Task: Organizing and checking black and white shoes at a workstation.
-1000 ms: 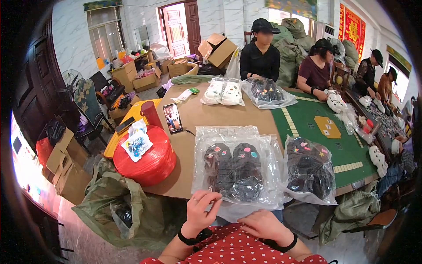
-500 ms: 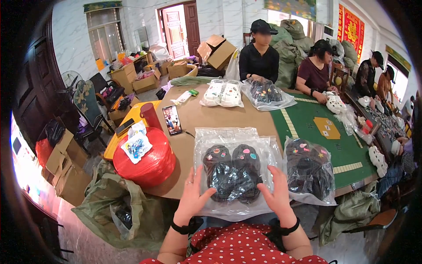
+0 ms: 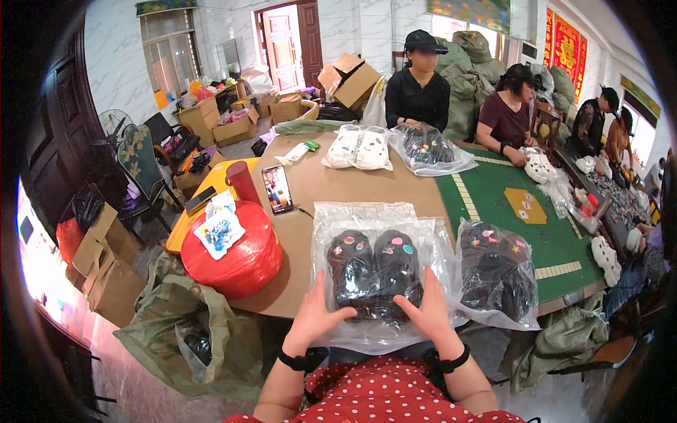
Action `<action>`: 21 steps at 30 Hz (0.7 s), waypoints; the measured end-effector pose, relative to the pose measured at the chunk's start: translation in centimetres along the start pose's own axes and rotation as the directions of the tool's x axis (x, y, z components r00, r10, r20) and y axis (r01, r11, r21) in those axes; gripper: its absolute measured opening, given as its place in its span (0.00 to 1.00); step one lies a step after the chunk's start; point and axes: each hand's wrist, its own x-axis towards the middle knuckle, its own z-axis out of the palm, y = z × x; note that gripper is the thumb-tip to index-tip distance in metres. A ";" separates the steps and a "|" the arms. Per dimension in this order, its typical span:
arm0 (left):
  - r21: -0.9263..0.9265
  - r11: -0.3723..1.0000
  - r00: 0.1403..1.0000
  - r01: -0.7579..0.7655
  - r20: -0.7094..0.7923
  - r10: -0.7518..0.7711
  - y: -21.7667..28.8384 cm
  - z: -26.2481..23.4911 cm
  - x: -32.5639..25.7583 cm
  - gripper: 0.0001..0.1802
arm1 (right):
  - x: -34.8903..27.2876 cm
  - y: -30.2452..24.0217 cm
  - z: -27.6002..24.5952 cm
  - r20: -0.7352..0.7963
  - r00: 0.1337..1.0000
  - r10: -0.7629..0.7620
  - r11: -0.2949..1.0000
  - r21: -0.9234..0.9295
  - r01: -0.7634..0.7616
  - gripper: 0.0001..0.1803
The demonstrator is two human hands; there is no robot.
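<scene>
A pair of black clogs [image 3: 374, 264] with colourful charms lies side by side in a clear plastic bag [image 3: 363, 211] at the table's near edge. On the bag's left side rests my left hand [image 3: 315, 316], open, its thumb pointing inward over the plastic. My right hand [image 3: 429, 310] lies likewise open along the right side, its thumb by the heel of the right clog. Both hands touch the bag without closing on it. Just to the right is a second bagged pair of black clogs [image 3: 497, 275], also with charms.
Left on the table stand a large red plastic-wrapped roll [image 3: 231, 257], with a small packet [image 3: 220, 233] on top, and a propped phone [image 3: 278, 189]. Bagged white clogs [image 3: 357, 148] and more bagged black clogs [image 3: 427, 146] lie at the far side, near co-workers. A green sack [image 3: 190, 338] sits lower left.
My hands have moved inward and slightly down along the bag, the right one more so. Both thumbs now lie nearer the lower end of the clogs, which have shifted slightly.
</scene>
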 end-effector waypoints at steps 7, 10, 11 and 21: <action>-0.391 0.870 0.953 0.302 0.094 -0.288 -1.8 1.7 3.1 0.49 | 0.8 0.2 -0.2 0.075 0.979 0.191 0.966 0.163 -0.201 0.50; -0.452 0.878 0.987 0.159 0.093 -0.131 -2.9 3.4 3.6 0.43 | 0.9 0.4 -0.2 0.188 0.961 0.202 0.921 0.297 -0.252 0.44; -0.451 0.878 0.987 0.159 0.098 -0.128 -3.0 3.6 3.5 0.43 | 0.8 1.1 0.1 0.176 0.967 0.186 0.908 0.344 -0.237 0.42; -0.534 0.845 0.998 -0.027 -0.064 -0.009 -3.2 4.7 0.4 0.50 | -1.5 3.1 0.9 0.171 0.982 0.083 0.887 0.437 -0.151 0.48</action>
